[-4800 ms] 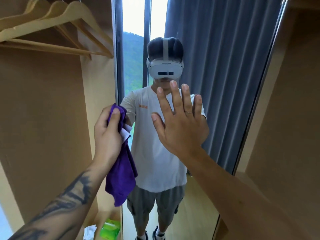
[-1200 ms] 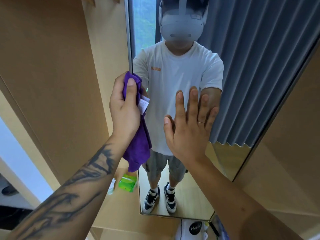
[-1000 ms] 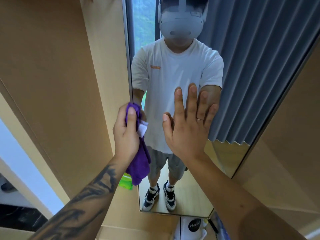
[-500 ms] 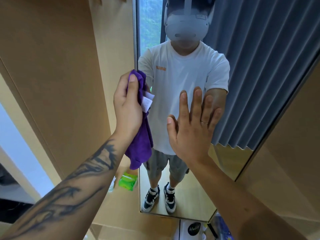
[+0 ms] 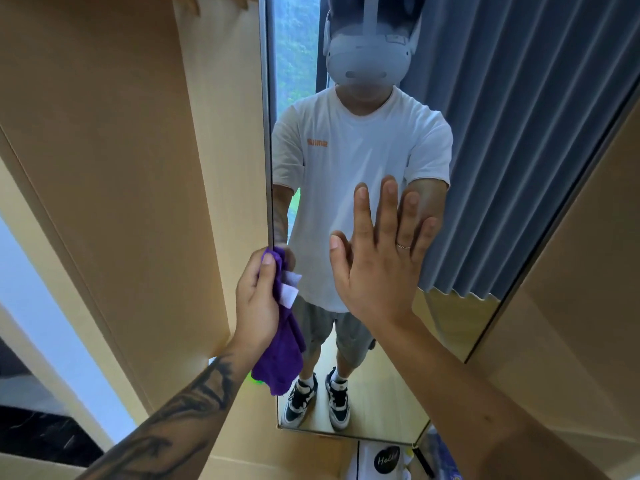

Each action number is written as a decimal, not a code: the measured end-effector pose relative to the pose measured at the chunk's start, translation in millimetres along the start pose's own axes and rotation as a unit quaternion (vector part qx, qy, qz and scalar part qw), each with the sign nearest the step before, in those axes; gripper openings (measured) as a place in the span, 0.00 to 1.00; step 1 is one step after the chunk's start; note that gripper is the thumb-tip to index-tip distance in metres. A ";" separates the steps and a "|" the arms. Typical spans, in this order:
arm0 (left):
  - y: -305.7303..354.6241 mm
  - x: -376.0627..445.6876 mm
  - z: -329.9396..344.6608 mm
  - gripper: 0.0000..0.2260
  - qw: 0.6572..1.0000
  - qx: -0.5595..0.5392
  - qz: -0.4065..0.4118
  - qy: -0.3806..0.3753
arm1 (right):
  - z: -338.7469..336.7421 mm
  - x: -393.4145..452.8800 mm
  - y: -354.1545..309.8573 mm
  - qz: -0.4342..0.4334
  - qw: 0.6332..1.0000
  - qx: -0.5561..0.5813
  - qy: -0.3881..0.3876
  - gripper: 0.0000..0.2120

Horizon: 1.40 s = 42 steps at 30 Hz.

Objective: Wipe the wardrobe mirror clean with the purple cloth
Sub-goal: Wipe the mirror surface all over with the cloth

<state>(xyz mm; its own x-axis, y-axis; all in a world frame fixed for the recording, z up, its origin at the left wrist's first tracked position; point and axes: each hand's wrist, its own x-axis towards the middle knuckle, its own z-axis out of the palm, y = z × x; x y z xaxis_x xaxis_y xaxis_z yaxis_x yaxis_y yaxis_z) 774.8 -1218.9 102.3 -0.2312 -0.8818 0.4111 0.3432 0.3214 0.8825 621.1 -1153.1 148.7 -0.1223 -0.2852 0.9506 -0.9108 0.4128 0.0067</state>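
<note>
Small orange mirrored lettering (image 5: pixel 317 143) on the reflected white T-shirt, too blurred to be read, "Hello" on a black round label (image 5: pixel 386 460) at the near bottom

tan wardrobe panels (image 5: pixel 121 168), grey curtain (image 5: pixel 519 133)

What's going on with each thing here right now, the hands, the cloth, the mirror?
Left hand: grips the purple cloth at the mirror's left edge.
Purple cloth: bunched, its loose end hanging down.
Right hand: fingers straight, palm flat towards the glass.
Mirror: upright, reflecting the person.
</note>
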 end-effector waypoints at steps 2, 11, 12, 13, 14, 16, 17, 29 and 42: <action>21.8 13.4 6.3 0.15 0.999 -0.025 0.020 0.000 | 0.9 -0.6 0.4 0.000 1.000 0.003 0.001 0.35; 69.2 50.8 26.8 0.14 0.994 -0.030 0.102 0.027 | -0.4 -0.5 0.2 0.001 1.000 0.001 -0.005 0.34; 58.5 43.7 24.8 0.14 0.995 -0.025 0.090 0.030 | -1.3 -0.2 -0.5 0.002 1.000 0.002 -0.004 0.34; 46.1 35.1 22.0 0.14 0.996 -0.026 0.073 0.032 | -2.0 0.0 -0.9 0.002 1.000 0.003 -0.003 0.33; 33.2 24.6 18.3 0.14 0.998 -0.031 0.050 0.034 | -2.7 0.2 -1.0 0.002 1.000 0.005 -0.001 0.33; 7.7 2.9 10.3 0.16 0.999 -0.032 0.005 0.033 | -3.4 0.7 -0.8 0.004 1.000 0.003 0.003 0.33; -3.5 -6.1 6.2 0.17 0.999 -0.022 -0.008 0.031 | -3.6 0.8 -0.6 0.004 1.000 0.001 0.004 0.33; 75.4 51.6 27.3 0.14 0.994 0.000 0.108 0.030 | 2.9 -1.3 0.5 0.004 1.000 0.011 -0.001 0.34; -23.3 -27.2 -7.7 0.13 0.997 0.062 -0.026 0.025 | 0.1 -1.3 1.0 0.006 1.000 0.005 0.002 0.34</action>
<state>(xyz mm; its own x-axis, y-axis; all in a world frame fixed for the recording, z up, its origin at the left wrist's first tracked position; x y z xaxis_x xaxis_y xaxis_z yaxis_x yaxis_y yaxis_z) 780.0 -1205.0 68.9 -0.1994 -0.9136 0.3543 0.2152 0.3119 0.9254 620.3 -1152.4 147.4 -0.1309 -0.2768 0.9520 -0.9133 0.4073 -0.0072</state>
